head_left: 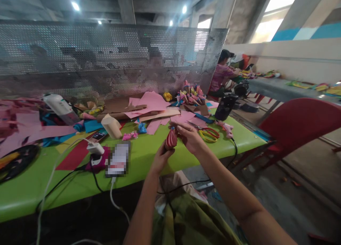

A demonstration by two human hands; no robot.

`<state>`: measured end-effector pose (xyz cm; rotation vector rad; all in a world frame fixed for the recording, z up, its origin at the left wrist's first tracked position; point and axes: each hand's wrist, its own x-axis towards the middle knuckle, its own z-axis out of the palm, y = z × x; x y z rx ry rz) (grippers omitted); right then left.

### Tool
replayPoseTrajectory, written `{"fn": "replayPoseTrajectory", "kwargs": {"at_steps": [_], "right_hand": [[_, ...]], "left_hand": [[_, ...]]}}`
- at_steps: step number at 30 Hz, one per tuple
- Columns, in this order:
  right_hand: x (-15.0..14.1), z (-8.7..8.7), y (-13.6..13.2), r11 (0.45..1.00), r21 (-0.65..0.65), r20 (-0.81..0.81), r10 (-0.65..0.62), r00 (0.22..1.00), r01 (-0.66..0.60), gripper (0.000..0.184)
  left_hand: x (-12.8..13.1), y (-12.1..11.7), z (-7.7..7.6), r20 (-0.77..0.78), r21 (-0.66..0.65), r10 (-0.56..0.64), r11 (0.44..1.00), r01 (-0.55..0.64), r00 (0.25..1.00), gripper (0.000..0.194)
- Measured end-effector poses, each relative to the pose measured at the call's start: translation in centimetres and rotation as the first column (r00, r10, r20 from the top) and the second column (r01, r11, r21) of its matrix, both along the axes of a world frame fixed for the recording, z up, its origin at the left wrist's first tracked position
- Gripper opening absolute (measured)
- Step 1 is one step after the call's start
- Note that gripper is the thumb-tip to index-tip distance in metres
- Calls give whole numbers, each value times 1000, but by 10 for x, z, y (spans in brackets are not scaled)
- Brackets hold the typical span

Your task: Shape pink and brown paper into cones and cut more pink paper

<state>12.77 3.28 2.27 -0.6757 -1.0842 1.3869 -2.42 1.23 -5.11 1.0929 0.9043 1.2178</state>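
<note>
My left hand [162, 155] is closed around the lower part of a red, white-striped teardrop-shaped piece [171, 139], which stands upright above the table's front edge. A small blue spot shows at its pointed top. Beside that tip, my right hand [188, 135] has its thumb and fingers pinched together; whatever they hold is too small to make out. Scissors with yellow and red handles [209, 134] lie just right of my right hand. A pink glue gun [226, 129] with a black cord rests farther right.
Pink paper sheets [149, 104] and several small paper pieces [190, 95] cover the back of the green table [149, 163]. A phone [118, 159], a power socket [98, 161] with cables and a beige cylinder [111, 127] stand left. A red chair [301, 131] and a person [221, 74] are right.
</note>
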Motion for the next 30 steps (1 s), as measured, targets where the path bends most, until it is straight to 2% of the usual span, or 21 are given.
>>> {"fn": "replayPoseTrajectory", "kwargs": {"at_steps": [4, 9, 14, 24, 30], "right_hand": [[0, -7, 5, 1000, -5, -26, -8, 1000, 8, 30], [-4, -11, 9, 999, -7, -78, 54, 996, -54, 31], [-7, -9, 6, 992, -24, -98, 120, 988, -123, 31], [-5, -11, 7, 984, -29, -95, 171, 981, -174, 40], [-5, -10, 7, 981, -60, -98, 178, 979, -185, 36]], "left_hand": [[2, -2, 0, 21, -40, 33, 999, -32, 999, 58], [2, -4, 1, 25, -47, 25, 999, -24, 999, 55], [2, -4, 4, 31, -10, -6, 1000, 6, 999, 52], [3, -5, 3, 53, -44, 44, 998, -41, 998, 52], [3, -6, 6, 57, -39, 30, 999, -28, 998, 48]]}}
